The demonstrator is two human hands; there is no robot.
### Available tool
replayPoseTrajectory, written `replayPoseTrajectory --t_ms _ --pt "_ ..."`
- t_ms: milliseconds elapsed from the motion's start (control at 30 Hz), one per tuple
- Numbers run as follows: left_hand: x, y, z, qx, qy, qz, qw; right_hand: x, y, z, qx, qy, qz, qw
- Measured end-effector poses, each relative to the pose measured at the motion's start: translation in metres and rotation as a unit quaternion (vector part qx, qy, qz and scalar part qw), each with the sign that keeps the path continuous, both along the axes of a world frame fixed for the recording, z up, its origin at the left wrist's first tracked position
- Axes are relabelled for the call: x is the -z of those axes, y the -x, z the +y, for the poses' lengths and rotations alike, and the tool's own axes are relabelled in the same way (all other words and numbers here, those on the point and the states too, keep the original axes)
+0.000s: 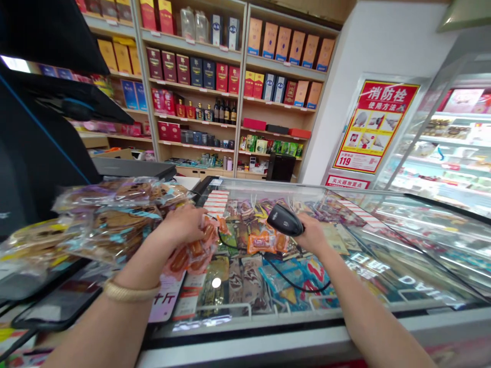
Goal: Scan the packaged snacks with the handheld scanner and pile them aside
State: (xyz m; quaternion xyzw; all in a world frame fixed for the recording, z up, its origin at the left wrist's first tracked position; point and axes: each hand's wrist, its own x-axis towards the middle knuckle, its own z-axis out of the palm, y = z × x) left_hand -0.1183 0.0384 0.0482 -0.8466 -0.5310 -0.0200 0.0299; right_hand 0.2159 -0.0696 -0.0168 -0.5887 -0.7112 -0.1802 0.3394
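Observation:
My right hand [311, 234] is wrapped round a black handheld barcode scanner [284, 220], its head pointing left. Beneath the scanner, small orange-wrapped packets [262, 242] lie on the glass freezer top. My left hand [184, 223] has its fingers curled at the upper edge of a clear orange pack [195, 251] of sausage-like pieces; the fingertips are partly hidden. A black cable [286, 278] loops over the glass between my hands. Left of my left hand, a pile of clear bags [123, 220] with brown flat food inside is heaped on the counter.
A dark checkout screen [34, 117] stands at the left, with a phone-like black device [57, 306] below it. The glass freezer [245, 327] spans the front, with packaged goods inside. Shelves [241, 51] of boxes and bottles line the back; a lit display fridge [452, 138] is at right.

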Motion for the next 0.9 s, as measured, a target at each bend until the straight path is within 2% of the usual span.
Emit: replayPoseTrajectory --t_ms 133,233,333,467,533,600,700,767,833,900 --pt "-0.009 0.007 -0.002 -0.020 0.015 0.042 0.999 -0.015 0.009 0.009 0.023 0.047 -0.019 0.998" --pt "-0.009 0.009 -0.001 -0.022 0.027 0.043 0.998 -0.031 0.019 0.018 0.028 0.060 -0.024 0.998" --pt "-0.005 0.009 0.004 -0.024 0.025 -0.013 0.999 -0.041 0.032 0.026 0.039 0.075 -0.023 0.996" --pt "-0.001 0.002 0.009 -0.016 -0.048 -0.147 0.988 -0.039 0.047 0.031 0.035 0.081 -0.030 0.996" --pt "0.001 -0.006 0.010 0.013 -0.071 -0.237 0.969 -0.034 0.051 0.031 0.029 0.076 -0.030 0.996" --pt "0.004 -0.015 0.009 0.052 -0.055 -0.348 0.935 -0.028 0.050 0.029 0.026 0.072 -0.029 0.997" --pt "0.012 -0.028 0.006 0.098 0.035 -0.508 0.855 -0.020 0.045 0.023 0.016 0.061 -0.027 0.998" --pt "0.016 -0.033 0.003 0.096 0.112 -0.569 0.809 -0.018 0.042 0.020 0.003 0.050 -0.023 0.999" --pt "0.019 -0.036 0.001 0.074 0.165 -0.586 0.790 -0.017 0.040 0.018 -0.007 0.039 -0.018 0.999" --pt "0.021 -0.036 0.001 0.070 0.186 -0.581 0.789 -0.018 0.041 0.017 -0.014 0.035 -0.013 0.999"
